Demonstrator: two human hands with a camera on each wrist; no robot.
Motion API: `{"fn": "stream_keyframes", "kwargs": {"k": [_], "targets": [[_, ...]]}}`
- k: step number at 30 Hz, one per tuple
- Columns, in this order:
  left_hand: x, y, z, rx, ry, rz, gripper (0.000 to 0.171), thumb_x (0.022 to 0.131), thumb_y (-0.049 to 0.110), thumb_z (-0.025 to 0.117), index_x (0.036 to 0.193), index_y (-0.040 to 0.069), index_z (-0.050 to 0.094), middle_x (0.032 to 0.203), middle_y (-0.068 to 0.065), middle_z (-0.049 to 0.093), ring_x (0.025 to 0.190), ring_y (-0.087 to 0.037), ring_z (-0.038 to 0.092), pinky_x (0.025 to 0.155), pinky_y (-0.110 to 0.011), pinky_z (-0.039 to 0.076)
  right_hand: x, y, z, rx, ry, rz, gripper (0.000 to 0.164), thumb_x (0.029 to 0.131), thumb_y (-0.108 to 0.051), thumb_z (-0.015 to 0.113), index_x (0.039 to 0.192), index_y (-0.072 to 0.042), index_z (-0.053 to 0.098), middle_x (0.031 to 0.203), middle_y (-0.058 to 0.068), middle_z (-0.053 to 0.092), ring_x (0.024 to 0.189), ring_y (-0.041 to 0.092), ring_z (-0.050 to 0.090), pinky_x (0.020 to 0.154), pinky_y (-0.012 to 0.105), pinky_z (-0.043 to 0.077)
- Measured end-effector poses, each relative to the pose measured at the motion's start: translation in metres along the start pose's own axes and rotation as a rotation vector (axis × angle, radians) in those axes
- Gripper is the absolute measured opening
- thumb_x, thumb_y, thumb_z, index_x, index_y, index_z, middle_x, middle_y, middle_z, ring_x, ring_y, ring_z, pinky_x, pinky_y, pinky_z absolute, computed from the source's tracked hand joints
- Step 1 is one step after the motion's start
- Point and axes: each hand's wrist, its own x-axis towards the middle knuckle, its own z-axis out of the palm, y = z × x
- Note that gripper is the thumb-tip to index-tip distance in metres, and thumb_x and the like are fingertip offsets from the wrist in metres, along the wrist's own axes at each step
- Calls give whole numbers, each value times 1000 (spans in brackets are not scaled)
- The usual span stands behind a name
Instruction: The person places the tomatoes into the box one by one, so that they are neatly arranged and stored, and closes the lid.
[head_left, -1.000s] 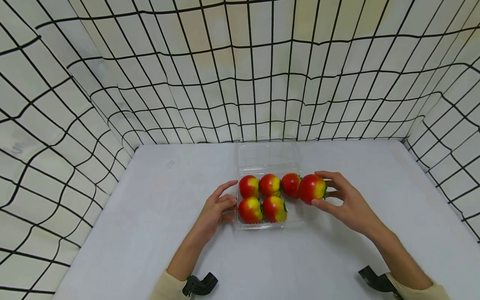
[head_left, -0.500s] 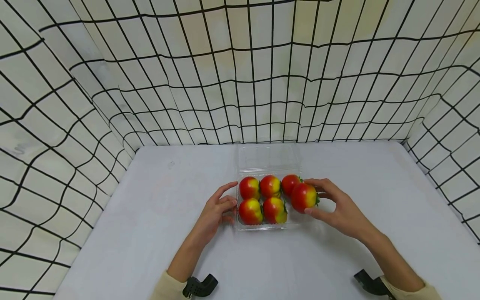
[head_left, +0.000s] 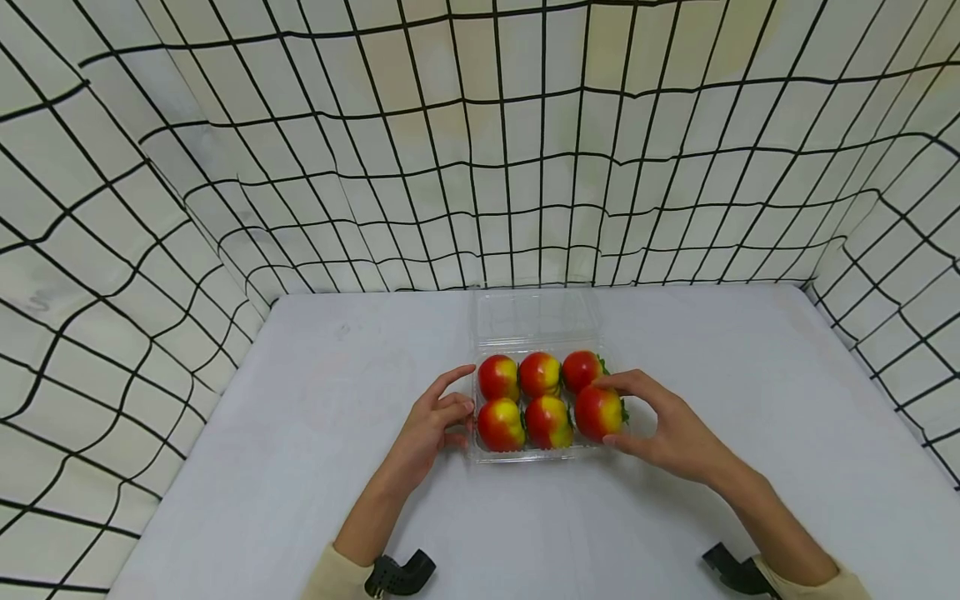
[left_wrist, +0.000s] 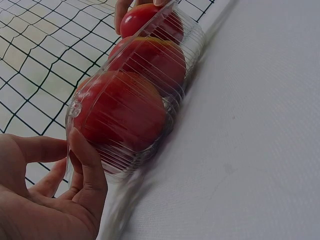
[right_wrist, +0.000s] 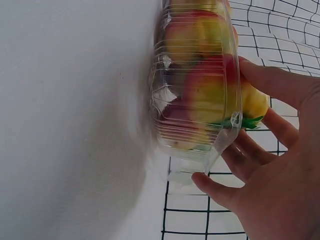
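A clear plastic clamshell box [head_left: 525, 456] holds red-and-yellow tomatoes in two rows. My right hand [head_left: 671, 429] grips the front-right tomato [head_left: 598, 413] between thumb and fingers. That tomato sits in the front-right corner of the box, its green leafy top turned right. In the right wrist view, the tomato [right_wrist: 212, 92] shows through the ribbed wall, with the fingers over the rim. My left hand [head_left: 429, 421] is at the box's left side. Up close in the left wrist view, its fingertips pinch the box's edge [left_wrist: 71, 120] beside the nearest tomato [left_wrist: 122, 110].
The box's lid [head_left: 536, 315] lies folded back toward the rear. Black netting [head_left: 525, 179] surrounds the white table [head_left: 360, 350] at the back and sides. Both wrists wear black camera mounts [head_left: 401, 573].
My right hand has moved left and toward me, bringing the tomato from the box's right side into its front-right corner. The left hand has stayed in place.
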Motion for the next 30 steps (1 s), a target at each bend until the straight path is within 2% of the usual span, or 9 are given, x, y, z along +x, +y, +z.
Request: {"fn": "stream_keyframes", "kwargs": {"k": [6, 12, 19, 23, 30], "targets": [[0, -1, -1, -2, -6, 2, 50, 106, 13, 53, 153, 27, 48, 87, 7, 62, 78, -13, 59, 64, -23, 56, 0, 0, 1, -22, -4, -32, 68, 80, -18, 90, 140, -26, 60, 137, -1, 63, 132, 27, 58, 107, 59, 52], [0, -1, -1, 1, -10, 5, 50, 106, 13, 53, 154, 27, 47, 87, 7, 63, 78, -13, 59, 64, -23, 56, 0, 1, 1, -27, 0, -63, 61, 82, -17, 88, 137, -22, 62, 135, -2, 64, 127, 23, 61, 105, 57, 54], [0, -3, -2, 1, -9, 3, 50, 105, 13, 54, 153, 27, 47, 87, 6, 63, 76, -13, 60, 64, -22, 56, 0, 4, 3, -23, 13, -47, 57, 84, -16, 86, 136, -22, 63, 133, -2, 65, 126, 22, 61, 104, 58, 55], [1, -3, -2, 2, -10, 3, 50, 106, 13, 54, 153, 27, 47, 87, 6, 63, 77, -13, 60, 65, -22, 56, 1, 4, 3, -32, 29, -41, 49, 88, -18, 83, 134, -23, 65, 131, -5, 66, 125, 19, 62, 104, 57, 55], [2, -3, -3, 2, -26, 9, 50, 106, 14, 54, 154, 27, 46, 87, 7, 63, 77, -13, 60, 65, -22, 57, 3, 4, 4, -47, 30, -31, 43, 90, -18, 82, 130, -23, 67, 129, -5, 69, 124, 24, 65, 105, 55, 55]]}}
